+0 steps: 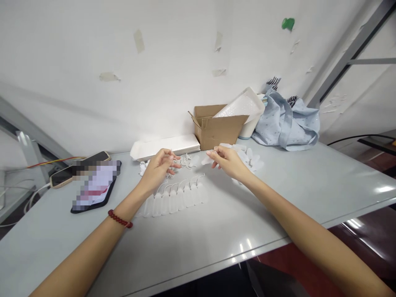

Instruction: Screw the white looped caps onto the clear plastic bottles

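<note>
My right hand (pixel 228 160) pinches a small translucent plastic tag (pixel 205 160) between thumb and fingertips. It is just above the table, in front of a loose pile of similar tags (pixel 252 159). Over to the left, my left hand (pixel 161 165) hovers with its fingers bent and apart, and no object shows in it. Beside its fingertips lies a tangle of thin white strings (pixel 186 161). Below that hand, a row of translucent tags with strings (pixel 177 197) lies side by side on the table; my left wrist partly covers its left end.
An open cardboard box (pixel 221 134) holds white bubble wrap (pixel 243 105). Left of it lies a flat white packet (pixel 167 146). A light blue cloth bag (pixel 287 121) sits at the back right. Two phones (pixel 95 187) rest on the grey table (pixel 198 243) at left, near cables.
</note>
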`<state>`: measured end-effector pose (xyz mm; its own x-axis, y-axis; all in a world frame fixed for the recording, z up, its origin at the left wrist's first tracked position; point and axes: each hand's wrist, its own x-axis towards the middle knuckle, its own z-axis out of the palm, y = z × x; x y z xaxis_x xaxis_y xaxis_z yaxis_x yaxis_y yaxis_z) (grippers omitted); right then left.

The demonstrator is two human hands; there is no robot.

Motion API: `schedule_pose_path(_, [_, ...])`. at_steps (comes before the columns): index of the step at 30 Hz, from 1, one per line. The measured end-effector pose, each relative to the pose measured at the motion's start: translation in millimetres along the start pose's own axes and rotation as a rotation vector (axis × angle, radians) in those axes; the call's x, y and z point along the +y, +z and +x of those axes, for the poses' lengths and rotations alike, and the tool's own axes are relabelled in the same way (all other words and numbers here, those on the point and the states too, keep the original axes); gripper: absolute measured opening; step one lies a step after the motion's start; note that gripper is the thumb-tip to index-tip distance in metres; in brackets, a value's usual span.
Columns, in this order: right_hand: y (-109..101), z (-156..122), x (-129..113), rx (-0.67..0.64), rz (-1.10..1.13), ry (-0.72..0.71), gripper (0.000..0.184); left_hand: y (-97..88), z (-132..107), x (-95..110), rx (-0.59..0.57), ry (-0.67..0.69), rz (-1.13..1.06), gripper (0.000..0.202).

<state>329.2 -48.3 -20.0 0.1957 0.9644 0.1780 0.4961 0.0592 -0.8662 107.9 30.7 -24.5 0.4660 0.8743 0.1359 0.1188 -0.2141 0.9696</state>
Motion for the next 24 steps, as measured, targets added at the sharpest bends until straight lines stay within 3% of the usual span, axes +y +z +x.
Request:
schedule_pose_path(12, [8,1,2,-0.074,0.142,-0.031,0.036,0.8,-6,6,-0.033,-0.033,-0.118,0.037])
schedule_pose_path(20, [11,-9,-9,-0.417,0.635,0.017,0.041,12.0,-24,26,-0.244,-0.060,-0.356,0.026])
schedule_pose_path(24, [11,-9,-8,-0.515,0.767,0.024,0.044,15.9,-30,34,-0.272,-0.025,-0.369,0.025])
